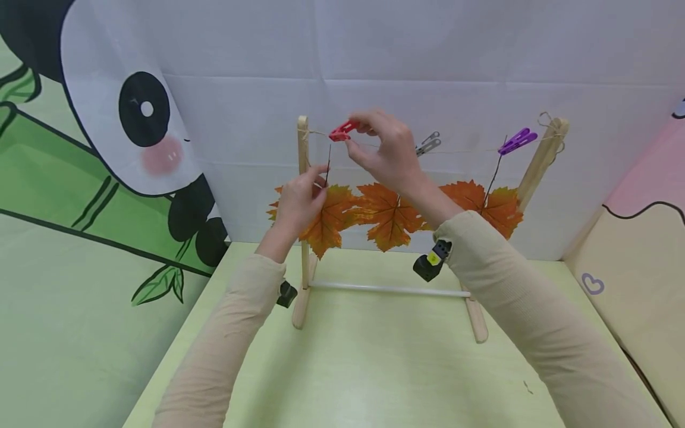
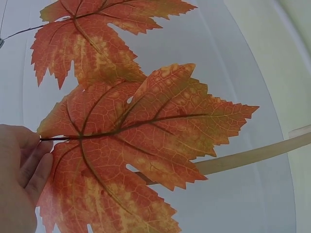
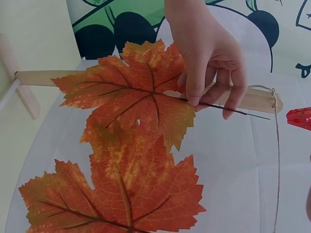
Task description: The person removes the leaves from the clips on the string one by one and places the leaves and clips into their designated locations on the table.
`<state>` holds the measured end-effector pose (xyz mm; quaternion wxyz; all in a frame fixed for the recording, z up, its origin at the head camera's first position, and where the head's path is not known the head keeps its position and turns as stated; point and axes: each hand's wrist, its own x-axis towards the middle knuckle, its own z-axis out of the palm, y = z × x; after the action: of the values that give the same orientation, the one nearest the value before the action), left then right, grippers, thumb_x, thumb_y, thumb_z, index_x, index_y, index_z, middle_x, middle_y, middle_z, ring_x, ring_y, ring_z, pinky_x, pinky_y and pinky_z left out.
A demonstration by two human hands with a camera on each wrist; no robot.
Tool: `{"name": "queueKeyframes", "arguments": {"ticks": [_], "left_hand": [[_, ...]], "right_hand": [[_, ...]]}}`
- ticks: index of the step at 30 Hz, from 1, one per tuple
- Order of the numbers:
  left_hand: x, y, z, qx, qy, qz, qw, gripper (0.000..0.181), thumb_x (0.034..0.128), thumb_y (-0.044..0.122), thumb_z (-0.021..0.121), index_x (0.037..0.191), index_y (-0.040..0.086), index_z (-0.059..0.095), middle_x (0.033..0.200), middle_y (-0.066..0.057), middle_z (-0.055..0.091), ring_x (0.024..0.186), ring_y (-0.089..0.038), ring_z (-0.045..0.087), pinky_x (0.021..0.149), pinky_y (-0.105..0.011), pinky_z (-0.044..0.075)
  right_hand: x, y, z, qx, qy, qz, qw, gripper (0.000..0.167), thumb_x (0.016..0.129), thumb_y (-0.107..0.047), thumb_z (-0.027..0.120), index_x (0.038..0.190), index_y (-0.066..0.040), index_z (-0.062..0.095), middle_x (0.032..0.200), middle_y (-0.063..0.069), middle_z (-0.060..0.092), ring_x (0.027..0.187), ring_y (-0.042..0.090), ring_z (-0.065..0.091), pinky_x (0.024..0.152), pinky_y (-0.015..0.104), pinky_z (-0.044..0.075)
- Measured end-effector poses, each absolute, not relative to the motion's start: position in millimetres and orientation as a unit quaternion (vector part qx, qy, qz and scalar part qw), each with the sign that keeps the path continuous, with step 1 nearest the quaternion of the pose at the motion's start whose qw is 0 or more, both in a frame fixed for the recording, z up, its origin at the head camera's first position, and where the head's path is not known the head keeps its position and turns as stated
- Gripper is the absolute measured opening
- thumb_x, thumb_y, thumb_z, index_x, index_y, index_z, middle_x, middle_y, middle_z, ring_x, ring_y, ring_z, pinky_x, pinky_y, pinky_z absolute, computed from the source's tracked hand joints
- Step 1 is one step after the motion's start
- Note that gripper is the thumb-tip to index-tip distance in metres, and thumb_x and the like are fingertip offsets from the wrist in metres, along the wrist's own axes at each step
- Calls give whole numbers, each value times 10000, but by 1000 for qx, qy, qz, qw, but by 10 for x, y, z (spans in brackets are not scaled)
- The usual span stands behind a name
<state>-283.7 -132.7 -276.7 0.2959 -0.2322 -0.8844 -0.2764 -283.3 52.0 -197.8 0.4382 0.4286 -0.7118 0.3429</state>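
An orange maple leaf (image 1: 332, 220) has its dark thin stem pinched between the thumb and fingers of my left hand (image 1: 301, 201). The stem points upward, and its tip stands free just below a red clothespin (image 1: 341, 131). My right hand (image 1: 389, 145) pinches that clothespin by its handle end, beside the twine near the left post. In the right wrist view, the clothespin (image 3: 299, 118) appears apart from the stem tip and to the right of the twine (image 3: 277, 170). The left wrist view shows the leaf (image 2: 146, 126) spread wide, overlapping a second leaf (image 2: 92, 34).
A wooden stand with a left post (image 1: 302, 142), right post (image 1: 543, 157) and white bottom rod (image 1: 385, 289) stands on the table (image 1: 374, 368). Along the twine sit a grey clothespin (image 1: 429, 144) and a purple clothespin (image 1: 517, 141). More leaves (image 1: 393, 220) hang below.
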Motion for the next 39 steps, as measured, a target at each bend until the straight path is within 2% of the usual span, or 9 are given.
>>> {"name": "queueKeyframes", "arguments": {"ticks": [9, 20, 27, 39], "left_hand": [[-2807, -1356, -2824, -232, -885, -272, 299, 288, 847, 18, 584, 1133, 10, 558, 848, -132, 659, 706, -236, 645, 673, -337, 530], [-2769, -1383, -2938, -218, -890, -280, 285, 296, 841, 7, 585, 1136, 25, 567, 844, -120, 659, 714, -231, 643, 680, -347, 525], [-2741, -1453, -3009, -215, -891, -284, 281, 296, 841, 7, 576, 1135, 38, 570, 839, -109, 663, 699, -224, 643, 633, -343, 520], [-2681, -1548, -3113, -203, -904, -270, 261, 326, 850, 24, 573, 1175, 44, 559, 851, -103, 658, 683, -219, 613, 601, -341, 504]], "right_hand": [[-2770, 617, -2056, 446, -699, 357, 430, 275, 773, -11, 651, 1031, 75, 608, 958, 167, 640, 843, 234, 579, 745, 348, 493], [-2684, 806, -2203, 447, -704, 352, 426, 288, 754, -8, 670, 1023, 75, 607, 950, 179, 634, 840, 260, 580, 745, 341, 493], [-2635, 939, -2309, 451, -704, 348, 423, 281, 743, 9, 665, 1010, 75, 605, 935, 182, 630, 823, 257, 577, 728, 350, 498], [-2528, 1147, -2491, 434, -716, 363, 409, 297, 734, 8, 674, 1017, 73, 611, 947, 179, 638, 812, 243, 580, 743, 286, 478]]}}
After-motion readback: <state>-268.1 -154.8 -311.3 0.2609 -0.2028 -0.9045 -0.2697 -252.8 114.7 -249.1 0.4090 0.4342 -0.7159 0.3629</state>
